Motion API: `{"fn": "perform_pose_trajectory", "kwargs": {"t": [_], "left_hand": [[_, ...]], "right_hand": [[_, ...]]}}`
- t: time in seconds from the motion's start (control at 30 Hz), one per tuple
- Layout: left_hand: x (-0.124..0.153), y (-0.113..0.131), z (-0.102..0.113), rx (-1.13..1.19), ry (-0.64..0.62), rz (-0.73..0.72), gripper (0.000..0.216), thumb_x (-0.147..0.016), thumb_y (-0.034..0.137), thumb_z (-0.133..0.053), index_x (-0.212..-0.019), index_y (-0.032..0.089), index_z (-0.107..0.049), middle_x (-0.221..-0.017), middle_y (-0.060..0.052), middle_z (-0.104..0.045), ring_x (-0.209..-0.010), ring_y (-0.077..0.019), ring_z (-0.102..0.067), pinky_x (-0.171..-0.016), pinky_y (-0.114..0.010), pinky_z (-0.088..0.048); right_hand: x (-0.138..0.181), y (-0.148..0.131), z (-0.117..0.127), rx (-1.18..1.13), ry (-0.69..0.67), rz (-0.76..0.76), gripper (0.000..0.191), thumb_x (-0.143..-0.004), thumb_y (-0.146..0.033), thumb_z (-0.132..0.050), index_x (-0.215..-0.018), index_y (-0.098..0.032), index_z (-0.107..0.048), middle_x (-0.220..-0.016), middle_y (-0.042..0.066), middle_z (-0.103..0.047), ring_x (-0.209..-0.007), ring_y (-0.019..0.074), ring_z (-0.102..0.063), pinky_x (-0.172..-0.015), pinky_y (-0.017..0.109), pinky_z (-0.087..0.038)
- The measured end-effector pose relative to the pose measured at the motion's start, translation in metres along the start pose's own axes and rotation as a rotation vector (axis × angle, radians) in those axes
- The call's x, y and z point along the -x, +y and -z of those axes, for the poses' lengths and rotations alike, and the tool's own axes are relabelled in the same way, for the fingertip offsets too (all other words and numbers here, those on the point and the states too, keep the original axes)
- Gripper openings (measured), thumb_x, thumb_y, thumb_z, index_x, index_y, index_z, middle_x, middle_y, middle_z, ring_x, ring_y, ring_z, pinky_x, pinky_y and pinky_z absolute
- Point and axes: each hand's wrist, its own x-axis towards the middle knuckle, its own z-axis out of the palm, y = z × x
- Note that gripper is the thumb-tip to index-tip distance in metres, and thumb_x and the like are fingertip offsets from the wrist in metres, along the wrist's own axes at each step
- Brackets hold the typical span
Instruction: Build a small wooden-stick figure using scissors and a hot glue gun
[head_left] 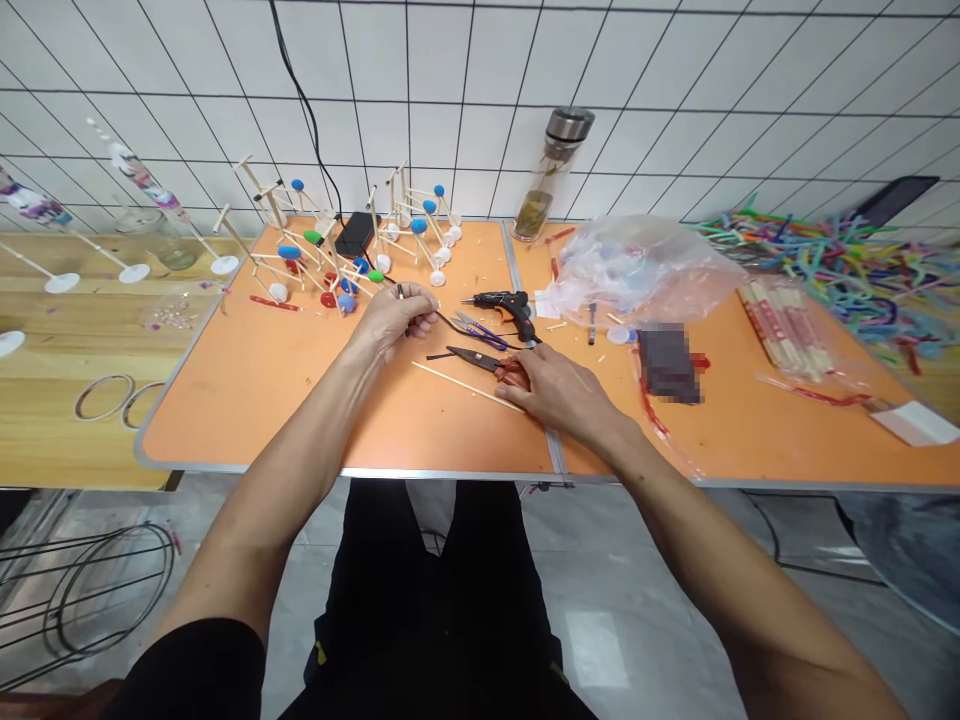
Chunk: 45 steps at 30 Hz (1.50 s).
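Note:
My left hand [394, 318] is closed above the orange table, its fingers pinched round a small dark piece whose kind I cannot make out. My right hand [562, 388] grips the red handles of a pair of pliers [477, 358], their dark jaws pointing left toward my left hand. Just beyond the pliers lie thread snips [480, 330] with blue handles and a black glue gun [504, 303]. A thin wooden stick [457, 382] rests on the table in front of the pliers, its right end close to my right fingers. A short black strip [437, 356] lies by the jaws.
Stick models with coloured discs [330, 255] stand at the back left, near a black phone [356, 235]. A glass bottle [544, 190], a plastic bag [645, 270], bundled sticks [787, 325] and colourful strips [847, 270] occupy the back and right. Bracelet-like rings [103, 397] lie left.

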Motion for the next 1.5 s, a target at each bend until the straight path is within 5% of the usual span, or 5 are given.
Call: {"fn": "perform_pose_trajectory", "kwargs": {"t": [0.4,0.6,0.8,1.13,1.5], "left_hand": [[0.008,-0.006,-0.009,0.009,-0.008,0.044,0.012,-0.071,0.016,-0.080,-0.075,0.017,-0.069,-0.063,-0.001,-0.071,-0.046,-0.0075,-0.056,-0.049,-0.020,-0.045],[0.008,-0.006,-0.008,0.028,-0.016,0.036,0.009,-0.073,0.014,-0.078,-0.074,0.016,-0.069,-0.062,-0.002,-0.071,-0.045,-0.0078,-0.057,-0.048,-0.020,-0.044],[0.006,-0.007,-0.007,0.025,-0.032,0.027,0.011,-0.073,0.015,-0.080,-0.075,0.017,-0.070,-0.062,-0.002,-0.071,-0.046,-0.0082,-0.057,-0.048,-0.020,-0.044],[0.002,-0.009,-0.005,0.002,-0.006,0.034,0.012,-0.070,0.019,-0.081,-0.074,0.018,-0.070,-0.063,-0.002,-0.071,-0.048,-0.0086,-0.059,-0.049,-0.020,-0.046],[0.003,-0.009,-0.007,-0.009,-0.012,0.041,0.013,-0.071,0.018,-0.083,-0.074,0.018,-0.070,-0.062,-0.001,-0.071,-0.048,-0.0089,-0.058,-0.048,-0.020,-0.046]], "right_hand": [[-0.040,-0.045,0.003,0.005,0.036,0.131,0.025,-0.114,-0.028,-0.059,-0.120,-0.018,-0.080,-0.132,0.021,-0.077,-0.118,0.0367,-0.073,-0.084,0.042,-0.049],[-0.037,-0.042,-0.009,-0.042,0.134,0.109,0.031,-0.116,-0.025,-0.047,-0.121,-0.015,-0.076,-0.122,0.020,-0.082,-0.110,0.0356,-0.075,-0.082,0.040,-0.044],[-0.047,-0.035,-0.004,-0.260,0.231,0.286,0.027,-0.112,-0.027,-0.051,-0.114,-0.023,-0.077,-0.114,0.011,-0.084,-0.105,0.0307,-0.073,-0.089,0.038,-0.046],[-0.132,0.026,0.052,-0.349,0.598,-0.007,0.031,-0.099,-0.019,-0.060,-0.119,-0.016,-0.084,-0.107,0.014,-0.084,-0.101,0.0308,-0.075,-0.098,0.043,-0.053],[-0.147,0.065,0.036,-0.235,0.390,-0.209,0.023,-0.093,-0.016,-0.068,-0.102,-0.017,-0.090,-0.100,0.015,-0.086,-0.095,0.0287,-0.076,-0.089,0.038,-0.055]]}}
